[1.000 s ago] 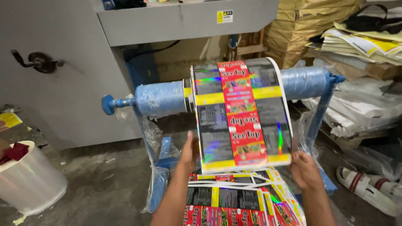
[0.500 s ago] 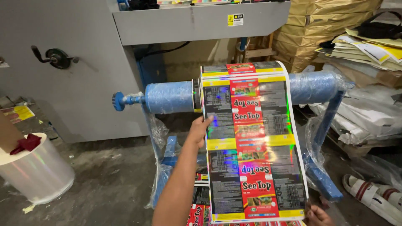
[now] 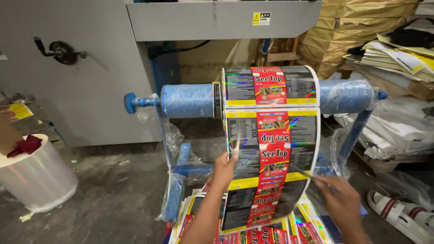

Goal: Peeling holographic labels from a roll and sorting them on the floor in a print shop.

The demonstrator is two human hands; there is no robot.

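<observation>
I'm looking at a print/packaging workshop: big grey metal machine w/ crank handle (image 3: 61,50), printed foil label roll on blue wrapped spindle (image 3: 271,90), stacked brown paper bundles (image 3: 361,27), grimy concrete floor (image 3: 104,190).

clear film roll (image 3: 38,178), white sandal (image 3: 398,216)
</observation>
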